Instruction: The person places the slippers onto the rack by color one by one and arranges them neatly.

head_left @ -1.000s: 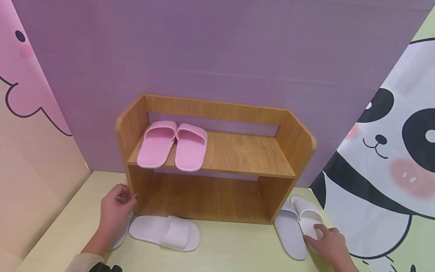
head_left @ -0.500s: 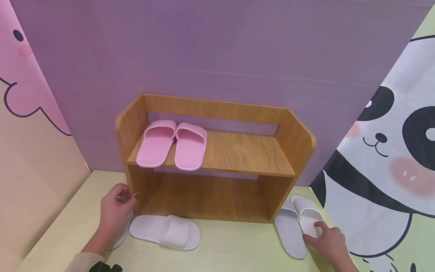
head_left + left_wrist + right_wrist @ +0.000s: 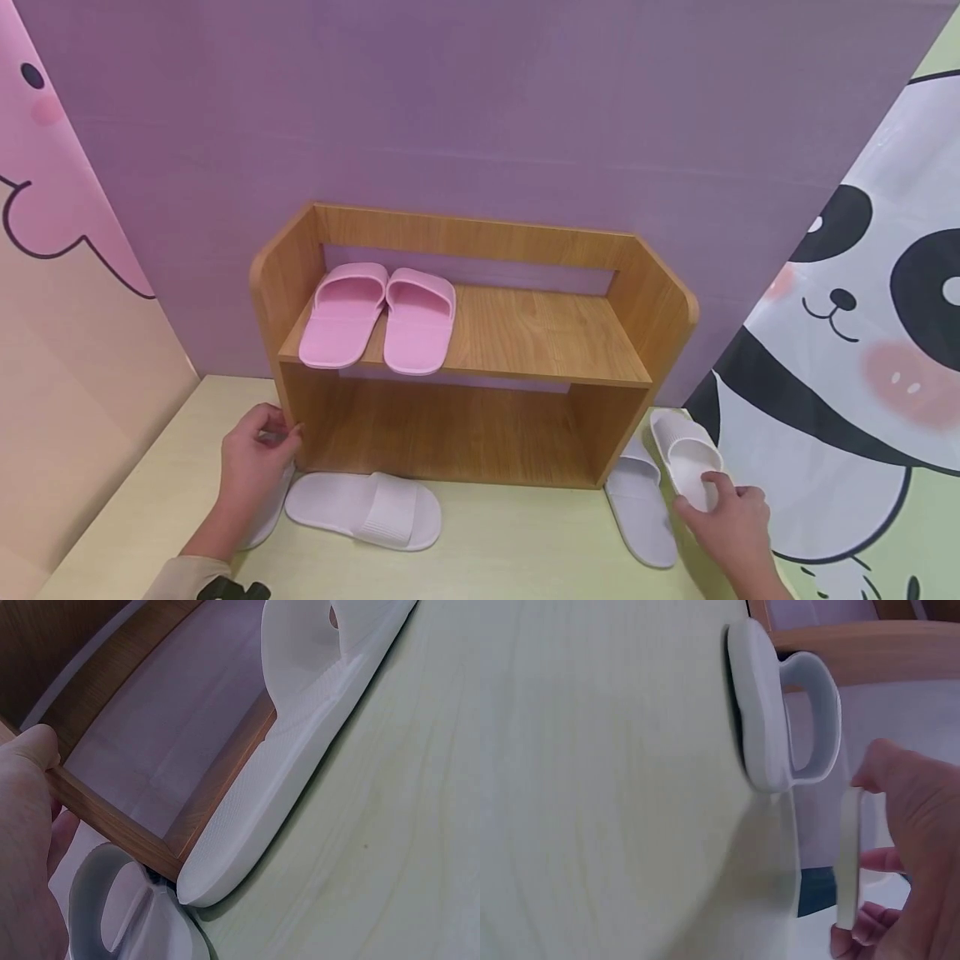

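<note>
My right hand [image 3: 731,521] pinches the heel end of a white slipper [image 3: 690,467] at the right. In the right wrist view that slipper's heel edge [image 3: 848,859] is off the table, thumb on one side and fingertips on the other. Its white mate [image 3: 641,518] lies beside the wooden shoe rack [image 3: 547,333]. My left hand [image 3: 255,454] holds the front edge of the rack's left side panel [image 3: 112,825] between thumb and fingers. A white slipper [image 3: 322,500] lies sideways before the rack. Another white slipper [image 3: 268,518] is partly hidden behind my left wrist.
Two pink slippers [image 3: 382,321] stand side by side on the left of the rack's upper shelf. A purple wall [image 3: 480,108] is behind the rack. A panda-print panel [image 3: 840,400] rises close to my right hand, past the table [image 3: 525,542] edge.
My right hand has lifted the white slipper, moving it slightly up and right, apart from its mate. My left hand stays at the rack's side panel.
</note>
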Motion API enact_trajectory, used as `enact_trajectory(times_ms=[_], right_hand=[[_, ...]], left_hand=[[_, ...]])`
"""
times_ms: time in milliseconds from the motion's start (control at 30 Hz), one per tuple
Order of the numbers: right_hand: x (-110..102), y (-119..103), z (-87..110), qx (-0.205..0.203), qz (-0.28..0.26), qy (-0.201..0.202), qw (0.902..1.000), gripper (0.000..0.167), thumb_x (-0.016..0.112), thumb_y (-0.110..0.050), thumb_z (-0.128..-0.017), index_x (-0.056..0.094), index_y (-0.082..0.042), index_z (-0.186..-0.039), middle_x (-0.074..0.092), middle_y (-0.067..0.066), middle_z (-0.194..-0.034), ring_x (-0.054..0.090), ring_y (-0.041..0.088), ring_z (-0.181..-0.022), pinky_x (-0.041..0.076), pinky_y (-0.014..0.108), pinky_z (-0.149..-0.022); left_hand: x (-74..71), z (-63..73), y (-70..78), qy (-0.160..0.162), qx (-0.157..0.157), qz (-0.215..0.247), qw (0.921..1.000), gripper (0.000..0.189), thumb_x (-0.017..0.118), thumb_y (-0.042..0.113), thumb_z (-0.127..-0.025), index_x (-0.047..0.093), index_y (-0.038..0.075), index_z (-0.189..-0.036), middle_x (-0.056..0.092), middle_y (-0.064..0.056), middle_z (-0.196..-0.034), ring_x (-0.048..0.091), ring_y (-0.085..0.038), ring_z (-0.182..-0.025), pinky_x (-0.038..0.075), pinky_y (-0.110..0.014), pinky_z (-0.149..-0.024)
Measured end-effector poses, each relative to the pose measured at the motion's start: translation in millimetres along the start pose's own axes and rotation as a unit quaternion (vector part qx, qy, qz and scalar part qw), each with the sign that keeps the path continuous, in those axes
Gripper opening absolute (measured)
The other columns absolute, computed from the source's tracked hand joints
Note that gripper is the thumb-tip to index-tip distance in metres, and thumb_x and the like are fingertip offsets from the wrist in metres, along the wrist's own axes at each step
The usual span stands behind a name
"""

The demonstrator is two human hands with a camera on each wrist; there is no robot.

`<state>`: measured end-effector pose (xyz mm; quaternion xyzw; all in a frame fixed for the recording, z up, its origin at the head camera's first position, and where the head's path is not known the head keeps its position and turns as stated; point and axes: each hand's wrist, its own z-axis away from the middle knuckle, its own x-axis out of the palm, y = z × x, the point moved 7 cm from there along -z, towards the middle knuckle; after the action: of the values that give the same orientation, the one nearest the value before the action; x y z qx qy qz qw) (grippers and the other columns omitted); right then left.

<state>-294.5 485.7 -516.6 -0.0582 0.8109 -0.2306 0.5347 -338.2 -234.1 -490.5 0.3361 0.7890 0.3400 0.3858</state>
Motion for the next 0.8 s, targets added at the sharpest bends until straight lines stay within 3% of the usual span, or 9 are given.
enact_trajectory(times_ms=[100,200,667,800], right_hand=[[-10.1,-8.4,1.1,-0.023,-0.018,0.06,0.9978,0.063,0.086,-0.025,-0.08,0.062,0.007,-0.129,0.046,0.041,-0.108,0.045,0.057,-0.108,0.042,0.064,-0.082],[-19.6,-17.9,0.5,-0.029,-0.031,0.088,0.9952,0.064,0.088,-0.022,-0.079,0.062,0.007,-0.129,0.045,0.039,-0.111,0.043,0.054,-0.11,0.039,0.061,-0.082],[-50.9,-61.6,2.3,-0.029,-0.058,0.146,0.9872,0.069,0.09,-0.02,-0.081,0.063,0.002,-0.14,0.042,0.035,-0.126,0.041,0.049,-0.12,0.044,0.063,-0.085],[-62.5,-71.9,4.2,-0.049,-0.083,0.184,0.9782,0.068,0.091,-0.015,-0.077,0.066,0.002,-0.138,0.042,0.033,-0.124,0.042,0.047,-0.118,0.043,0.054,-0.085]], left_hand=[[0.4,0.3,-1.2,-0.002,0.0,0.0,1.0,0.017,0.082,0.001,-0.095,0.07,0.008,-0.104,0.075,-0.007,-0.101,0.066,-0.013,-0.093,0.052,-0.008,-0.075],[0.8,0.8,-2.4,-0.005,0.002,-0.002,1.0,0.018,0.082,0.001,-0.095,0.069,0.008,-0.105,0.074,-0.007,-0.101,0.067,-0.016,-0.093,0.053,-0.009,-0.075],[1.8,0.1,-3.7,-0.005,0.002,-0.004,1.0,0.019,0.083,0.001,-0.095,0.069,0.009,-0.105,0.074,-0.007,-0.1,0.067,-0.019,-0.092,0.053,-0.01,-0.074],[1.9,-0.2,-4.2,-0.004,0.002,-0.004,1.0,0.018,0.082,0.001,-0.095,0.069,0.009,-0.105,0.074,-0.007,-0.099,0.067,-0.017,-0.091,0.053,-0.011,-0.074]])
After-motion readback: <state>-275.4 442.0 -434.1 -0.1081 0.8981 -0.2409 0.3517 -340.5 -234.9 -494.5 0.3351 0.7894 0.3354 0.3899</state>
